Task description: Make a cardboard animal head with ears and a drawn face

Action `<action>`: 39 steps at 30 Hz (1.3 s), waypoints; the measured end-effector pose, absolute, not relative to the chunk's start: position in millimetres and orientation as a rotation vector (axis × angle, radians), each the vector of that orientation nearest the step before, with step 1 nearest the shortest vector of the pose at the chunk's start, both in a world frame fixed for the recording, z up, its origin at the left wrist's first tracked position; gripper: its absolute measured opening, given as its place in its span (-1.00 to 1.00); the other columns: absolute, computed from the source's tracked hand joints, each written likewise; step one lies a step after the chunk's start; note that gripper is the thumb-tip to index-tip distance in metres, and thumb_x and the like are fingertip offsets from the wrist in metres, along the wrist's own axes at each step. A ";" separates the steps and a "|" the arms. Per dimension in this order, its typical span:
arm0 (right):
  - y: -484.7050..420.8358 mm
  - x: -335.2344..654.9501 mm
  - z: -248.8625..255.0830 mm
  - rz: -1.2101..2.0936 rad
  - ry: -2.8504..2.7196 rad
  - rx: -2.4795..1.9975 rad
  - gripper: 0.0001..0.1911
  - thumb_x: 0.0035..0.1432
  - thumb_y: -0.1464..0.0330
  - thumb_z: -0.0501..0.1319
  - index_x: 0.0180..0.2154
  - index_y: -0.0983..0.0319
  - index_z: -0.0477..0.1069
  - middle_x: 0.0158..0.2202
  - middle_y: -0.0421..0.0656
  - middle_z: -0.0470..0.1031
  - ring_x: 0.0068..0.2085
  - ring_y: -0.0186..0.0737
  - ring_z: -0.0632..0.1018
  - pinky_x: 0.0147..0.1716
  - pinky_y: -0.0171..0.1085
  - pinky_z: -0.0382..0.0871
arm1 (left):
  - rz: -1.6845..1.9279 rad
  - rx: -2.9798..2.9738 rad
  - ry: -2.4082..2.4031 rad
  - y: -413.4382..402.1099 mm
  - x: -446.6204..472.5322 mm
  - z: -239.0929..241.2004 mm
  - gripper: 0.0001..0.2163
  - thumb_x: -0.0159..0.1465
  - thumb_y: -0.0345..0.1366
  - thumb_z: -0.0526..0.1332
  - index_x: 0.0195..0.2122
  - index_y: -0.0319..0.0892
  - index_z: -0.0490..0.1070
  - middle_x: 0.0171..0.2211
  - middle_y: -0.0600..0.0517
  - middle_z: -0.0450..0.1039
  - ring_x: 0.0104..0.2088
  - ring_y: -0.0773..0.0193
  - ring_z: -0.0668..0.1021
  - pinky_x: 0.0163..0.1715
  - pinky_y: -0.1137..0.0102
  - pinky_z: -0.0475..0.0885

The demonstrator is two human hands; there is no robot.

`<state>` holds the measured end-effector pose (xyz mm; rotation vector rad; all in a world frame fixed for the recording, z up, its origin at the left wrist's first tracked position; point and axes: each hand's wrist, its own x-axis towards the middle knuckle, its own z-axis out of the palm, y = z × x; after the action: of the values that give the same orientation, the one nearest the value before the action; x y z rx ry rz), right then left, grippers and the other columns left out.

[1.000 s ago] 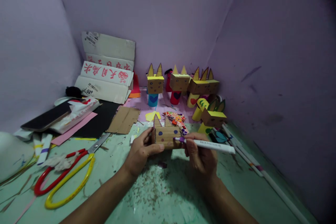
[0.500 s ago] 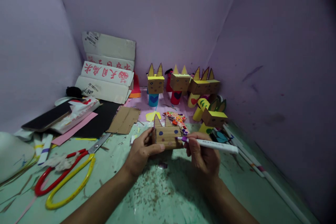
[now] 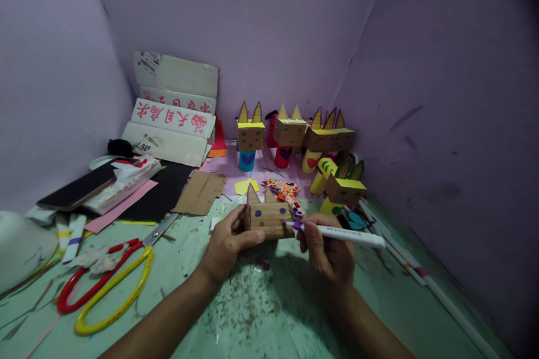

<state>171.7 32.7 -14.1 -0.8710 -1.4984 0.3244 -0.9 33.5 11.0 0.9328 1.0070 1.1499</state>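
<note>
A small cardboard box head (image 3: 272, 215) with two pointed ears, dark blue eye spots and fainter marks below them faces me. My left hand (image 3: 227, 244) grips it at its left end, thumb along the lower front edge. In my right hand (image 3: 330, 252) is a white marker (image 3: 349, 235) with a purple tip end. The tip meets the box's front, or is very near it, just below the right eye spot. Behind the box lies a piece of flower-patterned paper (image 3: 286, 190).
Several finished cardboard animal figures on coloured tubes, one with a blue tube (image 3: 247, 161), stand at the back. Red-and-yellow scissors (image 3: 143, 255) lie left, near a brown cardboard piece (image 3: 200, 192) and black paper (image 3: 158, 193). Markers (image 3: 421, 275) line the right side.
The marker and my right hand have shifted very slightly right. My left hand and the box head stay nearly still, while the whole view has moved a little.
</note>
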 end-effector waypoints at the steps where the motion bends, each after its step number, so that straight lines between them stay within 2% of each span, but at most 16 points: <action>1: 33.0 171.7 -14.7 0.334 -1.501 -0.860 -0.91 0.24 0.45 0.11 -0.32 0.21 0.36 -0.53 -0.27 0.33 -0.57 -0.39 0.37 -0.61 -0.37 0.24 | 1.149 0.933 1.001 33.4 -1.1 11.0 -0.44 -0.11 -0.31 0.36 -0.01 -0.25 0.38 -0.10 -0.10 0.55 -0.05 -0.05 0.52 -0.10 0.27 0.43; 15: 32.3 169.8 -15.4 0.390 -1.439 -0.813 -0.89 0.25 0.45 0.10 -0.29 0.18 0.38 -0.53 -0.30 0.33 -0.60 -0.41 0.35 -0.64 -0.40 0.23 | 1.150 0.964 0.996 36.3 -1.9 5.8 -0.39 -0.11 -0.29 0.37 0.02 -0.28 0.34 -0.04 -0.15 0.51 -0.01 -0.09 0.50 -0.05 0.24 0.39; 22: 32.3 170.2 -16.7 0.383 -1.491 -0.814 -0.89 0.24 0.46 0.11 -0.26 0.18 0.39 -0.49 -0.26 0.36 -0.55 -0.39 0.39 -0.60 -0.39 0.26 | 1.138 0.964 1.004 34.9 -1.8 7.4 -0.39 -0.12 -0.29 0.36 0.02 -0.27 0.33 -0.06 -0.15 0.52 -0.02 -0.09 0.50 -0.06 0.22 0.39; 28: 30.1 169.6 -13.9 0.387 -1.468 -0.851 -0.89 0.24 0.44 0.11 -0.33 0.20 0.38 -0.55 -0.29 0.34 -0.58 -0.40 0.36 -0.62 -0.39 0.23 | 1.117 0.943 1.008 33.3 -0.8 12.6 -0.41 -0.10 -0.30 0.34 0.01 -0.26 0.33 -0.03 -0.15 0.51 0.00 -0.08 0.49 -0.05 0.23 0.38; 39: 32.2 168.4 -14.5 0.398 -1.400 -0.905 -0.87 0.26 0.36 0.11 -0.34 0.22 0.37 -0.59 -0.30 0.31 -0.62 -0.40 0.34 -0.64 -0.38 0.20 | 1.134 0.916 1.054 37.3 -2.4 4.1 -0.29 -0.17 -0.27 0.39 0.06 -0.29 0.30 0.01 -0.19 0.48 0.00 -0.12 0.49 -0.06 0.22 0.40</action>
<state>168.4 32.2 -14.5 -0.9055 -1.3996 0.3977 -2.4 37.3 4.1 0.9158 1.0539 1.1341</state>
